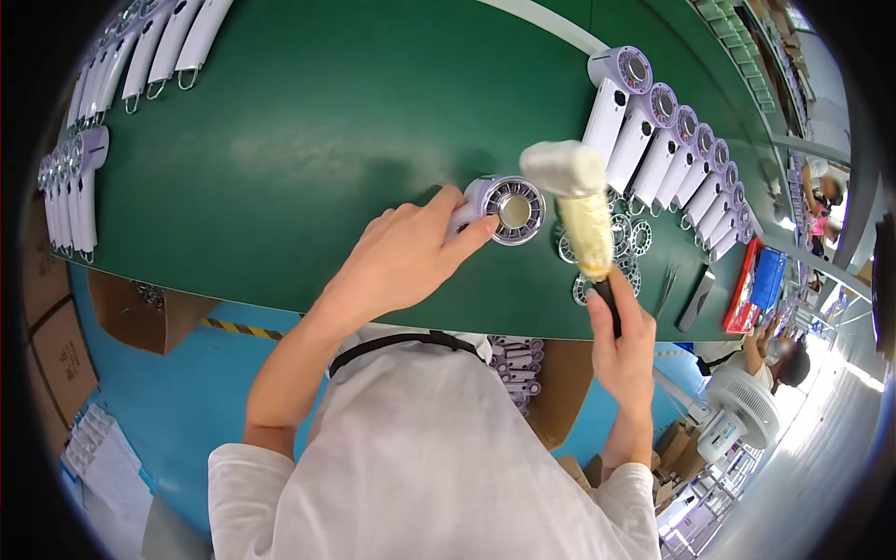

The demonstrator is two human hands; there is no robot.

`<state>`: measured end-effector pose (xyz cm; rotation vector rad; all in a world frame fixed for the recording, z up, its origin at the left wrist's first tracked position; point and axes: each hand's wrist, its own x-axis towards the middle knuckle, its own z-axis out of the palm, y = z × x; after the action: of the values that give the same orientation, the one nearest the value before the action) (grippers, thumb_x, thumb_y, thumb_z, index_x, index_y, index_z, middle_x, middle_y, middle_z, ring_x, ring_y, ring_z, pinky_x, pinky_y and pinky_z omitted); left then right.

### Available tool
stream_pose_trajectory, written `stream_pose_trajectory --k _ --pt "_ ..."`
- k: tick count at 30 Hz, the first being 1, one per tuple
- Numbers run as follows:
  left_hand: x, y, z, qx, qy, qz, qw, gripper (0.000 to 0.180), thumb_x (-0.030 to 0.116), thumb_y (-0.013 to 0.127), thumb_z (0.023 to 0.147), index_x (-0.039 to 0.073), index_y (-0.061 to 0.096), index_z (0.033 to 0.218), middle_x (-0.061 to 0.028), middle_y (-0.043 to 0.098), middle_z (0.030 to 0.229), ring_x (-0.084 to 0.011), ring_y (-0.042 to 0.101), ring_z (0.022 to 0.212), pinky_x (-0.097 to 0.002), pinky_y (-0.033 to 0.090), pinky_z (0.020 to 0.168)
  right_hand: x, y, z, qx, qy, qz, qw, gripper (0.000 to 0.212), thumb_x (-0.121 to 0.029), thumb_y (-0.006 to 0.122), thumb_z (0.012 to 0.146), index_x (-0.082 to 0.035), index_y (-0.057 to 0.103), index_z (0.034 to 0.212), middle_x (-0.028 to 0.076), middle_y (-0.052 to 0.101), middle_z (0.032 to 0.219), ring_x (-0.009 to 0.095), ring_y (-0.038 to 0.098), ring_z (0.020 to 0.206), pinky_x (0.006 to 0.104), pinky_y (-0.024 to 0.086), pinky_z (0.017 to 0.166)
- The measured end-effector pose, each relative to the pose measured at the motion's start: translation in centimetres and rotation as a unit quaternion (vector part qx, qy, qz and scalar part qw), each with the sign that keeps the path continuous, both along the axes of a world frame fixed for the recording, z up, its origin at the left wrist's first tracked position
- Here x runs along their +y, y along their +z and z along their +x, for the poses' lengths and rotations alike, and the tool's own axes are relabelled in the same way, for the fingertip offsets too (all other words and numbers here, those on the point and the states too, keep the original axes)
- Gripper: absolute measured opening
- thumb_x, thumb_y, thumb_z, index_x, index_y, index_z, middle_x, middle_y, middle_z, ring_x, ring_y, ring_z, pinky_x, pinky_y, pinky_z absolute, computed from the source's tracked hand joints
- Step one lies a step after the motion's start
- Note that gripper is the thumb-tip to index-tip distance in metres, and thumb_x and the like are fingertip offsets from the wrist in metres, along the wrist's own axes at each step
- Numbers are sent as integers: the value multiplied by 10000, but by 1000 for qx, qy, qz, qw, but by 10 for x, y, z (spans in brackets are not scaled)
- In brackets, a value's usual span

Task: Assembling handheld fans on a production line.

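Note:
My left hand [401,247] is closed around a light purple handheld fan [532,213], holding it against the green table with its round head facing up. A silver ring and a plain round centre show on that head; the rest of the fan's body is mostly hidden under my fingers. My right hand [623,341] grips the black handle end of a mallet [588,229]. White at the head and yellowish along its wrapped shaft, the mallet is raised to the right of the fan and apart from it. Loose silver rings [640,237] lie partly behind the mallet.
Rows of white-and-purple handheld fans [630,145] line the right side, with more [89,177] at the left. Tweezers [667,287], a dark grey bar [697,299] and red and blue trays [744,289] lie right. Below are cardboard boxes [563,392] and a white fan [737,411].

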<state>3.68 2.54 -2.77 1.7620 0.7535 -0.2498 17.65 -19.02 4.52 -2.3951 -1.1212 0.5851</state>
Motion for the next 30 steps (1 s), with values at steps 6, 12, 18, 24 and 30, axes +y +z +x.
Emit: stream_pose_trajectory --k 6,12,18,24,30 --pt "0 2 0 -9 1 -5 1000 496 489 537 973 -3 570 1031 -161 658 705 -259 633 541 -392 475 555 -5 -20 3 -53 62 37 996 373 -70 613 961 31 545 1314 227 684 891 348 680 678 359 537 627" --pt "-1 0 0 -3 4 -6 1000 503 491 541 972 -5 575 1048 -148 653 700 -231 621 534 -372 474 545 -18 -10 -1 -42 -17 80 996 354 -57 591 974 40 545 1311 207 686 915 245 666 699 313 522 660" --pt "0 1 1 2 7 -17 1000 508 496 543 973 -5 585 1048 -135 652 711 -207 614 546 -354 476 545 -28 -24 -10 -13 -27 34 999 355 -60 597 973 43 541 1309 207 687 904 301 667 717 332 527 674" --pt "-2 4 2 -13 26 -37 999 544 523 533 969 -19 578 967 -153 590 617 -315 621 588 -424 469 610 -35 -18 -17 -35 -33 59 997 365 -23 593 954 66 537 1304 206 690 927 244 685 695 299 523 628" --pt "-2 4 1 -14 37 -54 998 546 536 536 962 -8 584 971 -117 612 639 -236 623 546 -379 479 572 -44 -29 -24 -17 -61 52 997 365 -23 597 954 87 540 1297 222 695 932 293 702 690 320 535 606"
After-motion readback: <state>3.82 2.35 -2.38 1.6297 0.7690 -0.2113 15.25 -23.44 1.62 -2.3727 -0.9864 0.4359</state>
